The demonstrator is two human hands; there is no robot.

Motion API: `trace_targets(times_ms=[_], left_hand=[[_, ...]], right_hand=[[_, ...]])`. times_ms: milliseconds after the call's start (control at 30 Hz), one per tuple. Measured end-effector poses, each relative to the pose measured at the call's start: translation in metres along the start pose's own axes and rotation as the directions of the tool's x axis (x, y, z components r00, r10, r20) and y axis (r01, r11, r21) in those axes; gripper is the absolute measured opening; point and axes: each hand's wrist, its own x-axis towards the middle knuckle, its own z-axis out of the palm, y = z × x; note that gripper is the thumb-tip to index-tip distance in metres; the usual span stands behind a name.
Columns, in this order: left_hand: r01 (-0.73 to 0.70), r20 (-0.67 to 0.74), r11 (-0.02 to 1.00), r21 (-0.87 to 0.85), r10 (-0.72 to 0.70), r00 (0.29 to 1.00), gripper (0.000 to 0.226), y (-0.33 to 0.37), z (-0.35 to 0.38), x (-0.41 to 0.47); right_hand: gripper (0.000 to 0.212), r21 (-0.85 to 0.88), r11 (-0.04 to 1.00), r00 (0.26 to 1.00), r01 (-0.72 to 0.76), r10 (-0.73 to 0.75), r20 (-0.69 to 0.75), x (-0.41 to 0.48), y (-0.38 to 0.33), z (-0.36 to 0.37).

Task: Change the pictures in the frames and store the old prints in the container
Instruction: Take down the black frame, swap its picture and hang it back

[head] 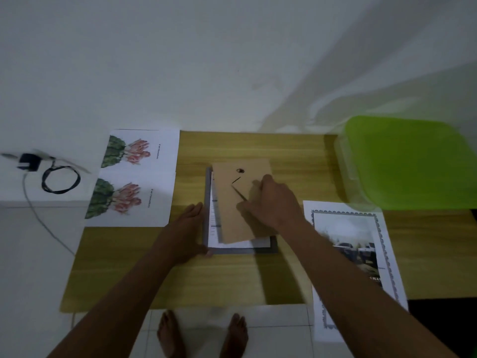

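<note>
A grey picture frame [240,250] lies face down in the middle of the wooden table [180,275]. A white print [232,244] shows inside it. Over it sits the brown backing board [233,215], tilted askew, and my right hand [271,202] grips its right side. My left hand [188,233] lies flat against the frame's left edge, thumb at the near corner. Two cactus prints [140,151] [131,198] lie at the table's left. A bordered photo print [356,254] lies at the right. The green-lidded container [407,161] stands far right.
A black charger with a coiled cable [60,180] lies on a white surface at the left. The white wall rises just behind the table. My bare feet [204,334] stand on the tiled floor below the table's near edge.
</note>
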Motion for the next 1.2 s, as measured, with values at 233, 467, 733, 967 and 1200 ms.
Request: trace_targets(times_ms=[233,467,733,967,1200], left_hand=[[-0.018,-0.035,1.0,-0.007,0.018,0.999,0.118,-0.004,0.0,-0.002],[-0.012,-0.027,1.0,0.009,0.012,1.0,0.117,-0.005,0.001,-0.002],[0.006,-0.022,1.0,-0.013,-0.006,1.0,0.121,-0.006,-0.001,-0.003],[-0.014,-0.009,0.999,-0.036,0.014,1.0,0.12,-0.008,-0.001,-0.004],[-0.028,0.051,0.999,-0.034,0.03,0.998,0.119,-0.011,-0.007,-0.002]], right_hand=[[0.065,-0.011,0.999,0.999,-0.03,0.03,-0.018,-0.006,-0.004,0.036],[0.057,-0.148,0.989,0.998,0.0,-0.009,-0.065,-0.008,-0.009,0.04],[0.064,-0.174,0.985,0.998,0.004,-0.014,-0.054,-0.009,-0.013,0.032],[0.065,-0.101,0.995,0.998,-0.014,0.008,-0.061,-0.013,-0.011,0.033],[0.063,-0.086,0.996,0.998,-0.031,0.025,-0.065,-0.014,-0.011,0.033]])
